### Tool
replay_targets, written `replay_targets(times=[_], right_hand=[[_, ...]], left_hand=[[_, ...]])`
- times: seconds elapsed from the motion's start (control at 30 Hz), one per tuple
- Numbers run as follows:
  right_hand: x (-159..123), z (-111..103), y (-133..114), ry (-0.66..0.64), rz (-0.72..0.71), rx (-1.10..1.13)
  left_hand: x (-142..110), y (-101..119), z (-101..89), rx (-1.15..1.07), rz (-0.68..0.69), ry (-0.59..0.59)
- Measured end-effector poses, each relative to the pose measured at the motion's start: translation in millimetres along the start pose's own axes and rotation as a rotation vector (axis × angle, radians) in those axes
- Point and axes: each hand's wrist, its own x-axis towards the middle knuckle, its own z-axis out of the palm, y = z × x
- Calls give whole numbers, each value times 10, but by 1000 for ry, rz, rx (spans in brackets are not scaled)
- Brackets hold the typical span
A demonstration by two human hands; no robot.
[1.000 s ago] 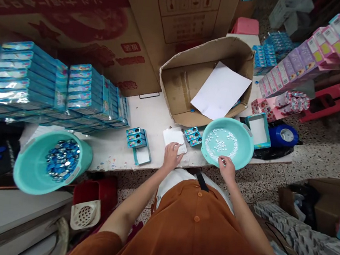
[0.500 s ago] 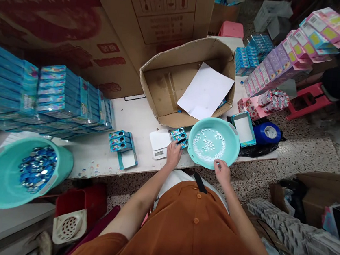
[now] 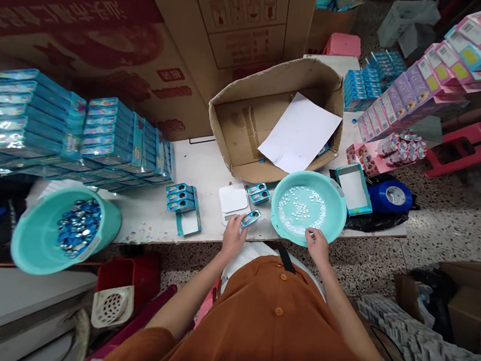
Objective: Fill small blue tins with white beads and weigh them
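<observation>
My left hand (image 3: 234, 236) is closed on a small blue box (image 3: 250, 219) with a dark round hole at one end, held in front of the white digital scale (image 3: 235, 199). Two like boxes (image 3: 259, 193) stand together just beyond it. At the near rim of the turquoise basin (image 3: 339, 206) is my right hand (image 3: 316, 246), its fingertips pinched together; whatever they hold, if anything, is too small to make out. Small white tablets (image 3: 301, 211) lie scattered over the basin's bottom. Left of the scale, several blue boxes (image 3: 181, 197) sit in an open tray (image 3: 189, 223).
A cut-down cardboard box (image 3: 234, 122) holding a white sheet (image 3: 300, 132) stands behind the scale. Stacked blue packs (image 3: 26, 115) line the left side, above a turquoise bucket (image 3: 28, 237) of shiny blue pieces. To the right are an open blue tray (image 3: 354, 187) and blue tape (image 3: 390, 196).
My left hand has taken one small blue box from the group beside the scale and drawn it toward me. My right hand stays at the basin's near rim. The view has shifted slightly.
</observation>
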Motion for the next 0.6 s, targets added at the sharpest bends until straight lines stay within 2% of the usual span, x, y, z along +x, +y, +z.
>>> replay_targets(times=[0.1,0.23,0.43,0.6], right_hand=[[32,35,30,-10,-10,-19],[74,63,36,-17,-29,-32],[61,24,51,-5,-56,-44],[-11,-22,128,30,-41,-35]], left_hand=[[-50,-105,-237,-18,-68,93],[147,-290,-373,-8,-135,212],[566,-498,-332,-51,-168,291],[710,-650,-217,-97,-175,273]])
